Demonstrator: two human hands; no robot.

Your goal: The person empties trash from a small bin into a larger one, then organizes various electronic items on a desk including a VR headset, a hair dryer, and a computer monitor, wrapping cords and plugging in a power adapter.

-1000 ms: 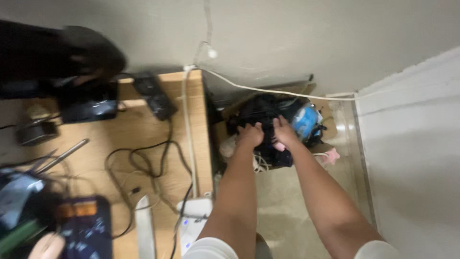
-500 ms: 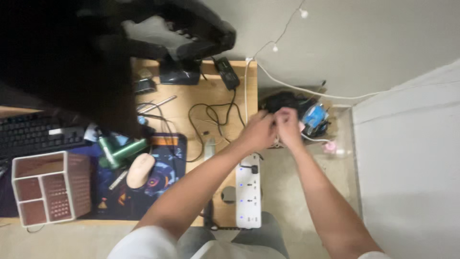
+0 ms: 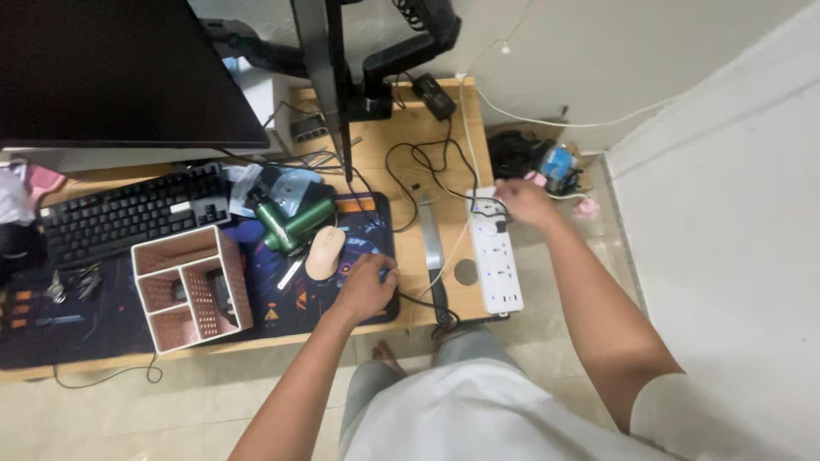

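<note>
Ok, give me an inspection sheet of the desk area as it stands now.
Surface: wooden desk, dark mat on it.
Job's things: white power strip at the desk's right edge; black cable by the left hand.
Clutter: keyboard, mouse, green bottle, pink organiser.
Hands: left hand rests on the mat's corner; right hand at the strip's far end, grip unclear.
Cables: black loops on the desk, white cord along the wall.
Surroundings: monitor, tiled floor, bundle of things in the corner.
</note>
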